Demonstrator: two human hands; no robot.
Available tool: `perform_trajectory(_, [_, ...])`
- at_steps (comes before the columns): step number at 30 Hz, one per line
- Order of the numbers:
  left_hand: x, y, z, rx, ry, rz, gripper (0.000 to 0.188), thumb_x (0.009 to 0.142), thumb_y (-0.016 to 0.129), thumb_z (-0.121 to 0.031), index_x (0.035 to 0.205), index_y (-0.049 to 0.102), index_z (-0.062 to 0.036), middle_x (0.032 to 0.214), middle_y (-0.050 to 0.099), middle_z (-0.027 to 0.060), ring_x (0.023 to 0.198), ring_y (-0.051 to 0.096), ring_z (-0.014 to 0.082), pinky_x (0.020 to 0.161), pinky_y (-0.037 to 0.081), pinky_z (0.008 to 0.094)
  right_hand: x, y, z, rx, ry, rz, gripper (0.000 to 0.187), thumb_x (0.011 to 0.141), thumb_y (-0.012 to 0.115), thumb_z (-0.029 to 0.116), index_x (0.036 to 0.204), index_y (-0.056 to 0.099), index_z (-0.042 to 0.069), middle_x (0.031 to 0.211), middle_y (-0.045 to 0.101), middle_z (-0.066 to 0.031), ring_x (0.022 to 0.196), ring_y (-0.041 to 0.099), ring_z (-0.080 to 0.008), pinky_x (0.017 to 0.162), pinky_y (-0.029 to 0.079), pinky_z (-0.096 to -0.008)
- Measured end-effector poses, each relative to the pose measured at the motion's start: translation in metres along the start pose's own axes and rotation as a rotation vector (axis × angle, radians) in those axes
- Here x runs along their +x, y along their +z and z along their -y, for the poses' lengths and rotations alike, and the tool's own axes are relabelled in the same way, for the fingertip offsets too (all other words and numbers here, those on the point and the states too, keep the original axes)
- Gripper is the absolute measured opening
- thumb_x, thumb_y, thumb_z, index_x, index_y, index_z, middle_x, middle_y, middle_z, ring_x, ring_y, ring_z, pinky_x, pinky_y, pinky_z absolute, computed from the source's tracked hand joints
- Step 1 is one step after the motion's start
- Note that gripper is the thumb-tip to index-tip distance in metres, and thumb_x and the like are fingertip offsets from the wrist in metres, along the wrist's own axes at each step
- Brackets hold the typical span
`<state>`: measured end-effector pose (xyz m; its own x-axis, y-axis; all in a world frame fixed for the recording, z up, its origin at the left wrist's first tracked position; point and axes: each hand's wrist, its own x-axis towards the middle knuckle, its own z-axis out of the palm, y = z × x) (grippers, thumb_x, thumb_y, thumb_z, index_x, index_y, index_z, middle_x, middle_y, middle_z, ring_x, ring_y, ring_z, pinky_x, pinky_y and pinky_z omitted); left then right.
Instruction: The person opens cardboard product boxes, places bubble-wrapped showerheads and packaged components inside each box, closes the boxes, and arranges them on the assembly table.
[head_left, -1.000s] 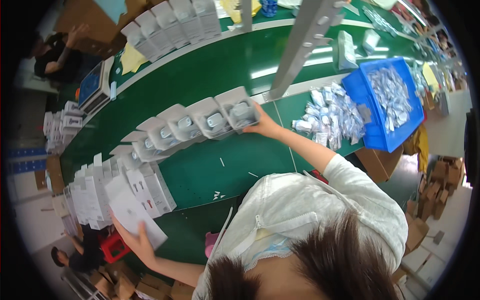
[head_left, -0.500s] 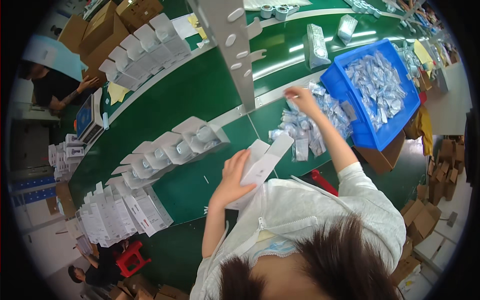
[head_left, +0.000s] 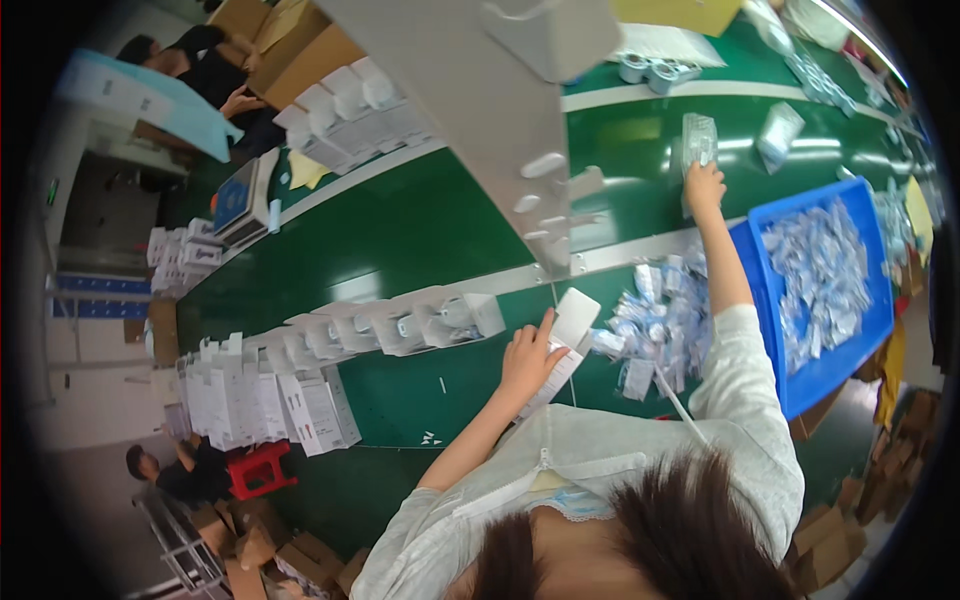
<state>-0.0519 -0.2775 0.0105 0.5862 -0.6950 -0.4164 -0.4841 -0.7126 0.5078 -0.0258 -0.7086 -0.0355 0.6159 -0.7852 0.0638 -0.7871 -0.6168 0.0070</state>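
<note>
My left hand [head_left: 528, 368] is closed around a narrow white carton [head_left: 576, 322], its flap lifted, just in front of my body. Out on the green belt, my right hand [head_left: 705, 188] has its fingers on the near end of a clear-wrapped package [head_left: 698, 138], apparently bubble wrap. A second wrapped package [head_left: 780, 135] lies to its right. Between my arms spreads a pile of small bagged parts [head_left: 660, 325], white and light blue. To the left stands a row of open white boxes [head_left: 400, 325] with pale items inside.
A blue bin [head_left: 765, 300] full of small bags stands at the right. A grey metal post [head_left: 480, 130] rises beyond my left hand. More white cartons [head_left: 240, 405] are stacked at far left. Across the belt, a person [head_left: 200, 55] is beside cardboard boxes.
My right hand has moved from above the small-bag pile out to the wrapped package on the belt. The left hand still holds the white carton. The whole view has shifted.
</note>
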Motion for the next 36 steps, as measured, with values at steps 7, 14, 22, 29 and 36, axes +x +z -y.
perform_trajectory(7, [0.019,0.025,0.023,-0.107,0.09,-0.035,0.076,0.074,0.064,-0.037,0.135,0.025,-0.0116,0.128,0.032,0.0201,0.113,0.033,0.0366,0.098,0.027,0.0394,0.011,-0.009,0.065,-0.017,-0.349,0.098,0.046,0.07,0.063,0.022,0.113,0.049,0.014,0.106,0.051,-0.014,0.091,0.054,-0.0366,0.074,0.047,-0.0482])
perform_trajectory(14, [0.003,-0.015,-0.004,-0.408,0.259,-0.008,0.084,0.067,0.071,-0.032,0.135,0.025,-0.0146,0.129,0.028,0.0189,0.118,0.028,0.0365,0.1,0.025,0.0396,0.039,0.04,0.07,0.286,-0.171,0.198,0.084,0.063,0.068,0.013,0.135,0.024,0.025,0.105,0.05,-0.0181,0.094,0.053,-0.0376,0.075,0.047,-0.0466])
perform_trajectory(22, [-0.041,-0.057,-0.032,-0.318,0.39,-0.288,0.078,0.057,0.077,-0.028,0.124,0.038,-0.0169,0.125,0.029,0.0193,0.115,0.03,0.038,0.095,0.031,0.0439,-0.081,-0.102,0.048,1.291,-0.361,-0.09,0.068,0.071,0.06,0.006,0.13,0.027,0.012,0.108,0.05,-0.0164,0.094,0.053,-0.0273,0.079,0.046,-0.0364])
perform_trajectory(29, [-0.047,-0.028,-0.024,-0.51,0.348,-0.545,0.066,0.051,0.081,-0.016,0.102,0.04,-0.0085,0.125,0.031,0.0201,0.113,0.037,0.0371,0.09,0.037,0.0397,-0.214,-0.157,0.034,2.293,0.342,-0.067,0.052,0.075,0.059,0.01,0.121,0.036,0.006,0.113,0.047,-0.0114,0.099,0.05,-0.0222,0.084,0.043,-0.0361])
perform_trajectory(36, [-0.055,-0.008,-0.036,-0.663,0.274,-0.693,0.071,0.052,0.082,-0.012,0.1,0.029,-0.0071,0.126,0.037,0.0223,0.108,0.046,0.0382,0.086,0.041,0.0385,-0.291,-0.165,0.127,1.936,0.276,-0.435,0.058,0.074,0.062,0.01,0.122,0.03,0.008,0.115,0.043,-0.0124,0.106,0.043,-0.0256,0.091,0.035,-0.0378])
